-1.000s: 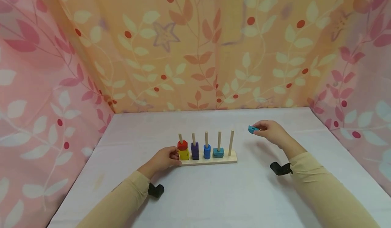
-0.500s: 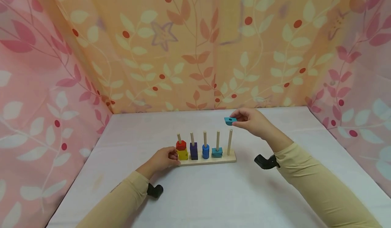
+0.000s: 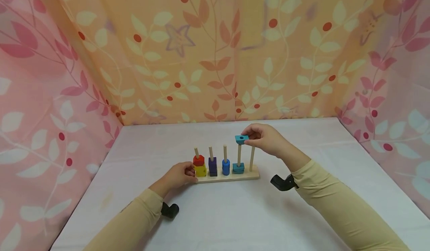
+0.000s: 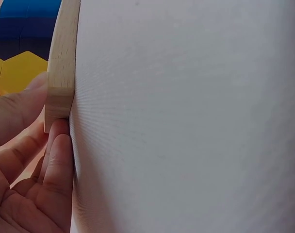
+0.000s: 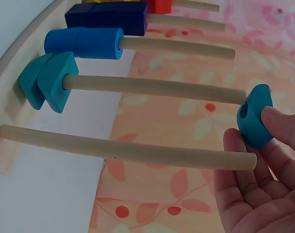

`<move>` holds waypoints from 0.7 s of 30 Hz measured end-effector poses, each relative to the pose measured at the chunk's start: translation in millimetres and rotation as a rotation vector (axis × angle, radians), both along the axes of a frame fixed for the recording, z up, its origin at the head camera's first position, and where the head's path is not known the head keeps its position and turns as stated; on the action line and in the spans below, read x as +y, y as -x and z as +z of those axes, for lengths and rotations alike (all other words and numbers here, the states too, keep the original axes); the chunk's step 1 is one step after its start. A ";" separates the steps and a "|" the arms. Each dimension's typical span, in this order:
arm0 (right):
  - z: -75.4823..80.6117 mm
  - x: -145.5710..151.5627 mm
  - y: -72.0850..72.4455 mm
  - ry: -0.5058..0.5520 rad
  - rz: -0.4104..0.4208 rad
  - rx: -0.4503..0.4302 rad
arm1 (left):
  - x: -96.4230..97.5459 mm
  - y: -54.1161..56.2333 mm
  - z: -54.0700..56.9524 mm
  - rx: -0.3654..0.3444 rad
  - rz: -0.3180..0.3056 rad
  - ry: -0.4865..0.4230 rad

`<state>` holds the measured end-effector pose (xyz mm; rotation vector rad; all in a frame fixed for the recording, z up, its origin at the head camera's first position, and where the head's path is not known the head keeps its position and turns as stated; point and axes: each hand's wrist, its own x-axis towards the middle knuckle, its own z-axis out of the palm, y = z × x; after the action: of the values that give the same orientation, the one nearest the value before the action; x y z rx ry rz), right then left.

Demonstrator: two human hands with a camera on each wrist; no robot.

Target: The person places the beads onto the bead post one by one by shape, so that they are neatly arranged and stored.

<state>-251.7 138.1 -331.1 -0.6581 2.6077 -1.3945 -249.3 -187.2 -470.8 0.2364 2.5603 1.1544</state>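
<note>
My right hand (image 3: 265, 141) pinches a teal half-round block (image 5: 256, 119) with a hole through it, between thumb and fingers. In the right wrist view its hole is right at the tip of the fourth peg (image 5: 157, 87). Lower on that peg sit two teal blocks (image 3: 238, 168) of the same shape. My left hand (image 3: 179, 174) holds the left end of the wooden peg base (image 4: 62, 73), thumb by the yellow blocks and fingertips at the end face. The fifth peg (image 5: 128, 149) is bare and passes in front of the right hand's fingers.
On the base's other pegs are blue round blocks (image 3: 226, 167), dark purple blocks (image 3: 212, 167), and yellow blocks (image 3: 201, 171) topped by red (image 3: 198, 160). A white cloth (image 3: 218, 221) covers the table. Floral curtains (image 3: 151, 75) stand behind and at both sides.
My right hand has carried the teal block leftward from the right of the base, past the fifth peg and down to the fourth peg's tip. The left hand stays at the base's end.
</note>
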 end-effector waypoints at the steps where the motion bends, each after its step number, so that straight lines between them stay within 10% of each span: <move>1: 0.1 -0.5 -0.4 -0.001 0.002 -0.004 | 0.3 0.1 0.6 -0.004 0.005 -0.001; 21: -12.2 1.2 -1.2 0.051 0.026 -0.095 | 2.7 -1.0 3.3 0.003 0.024 0.007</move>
<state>-250.5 139.3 -343.3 -0.6140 2.4898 -1.4517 -248.2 -184.4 -467.5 0.2060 2.5762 1.1542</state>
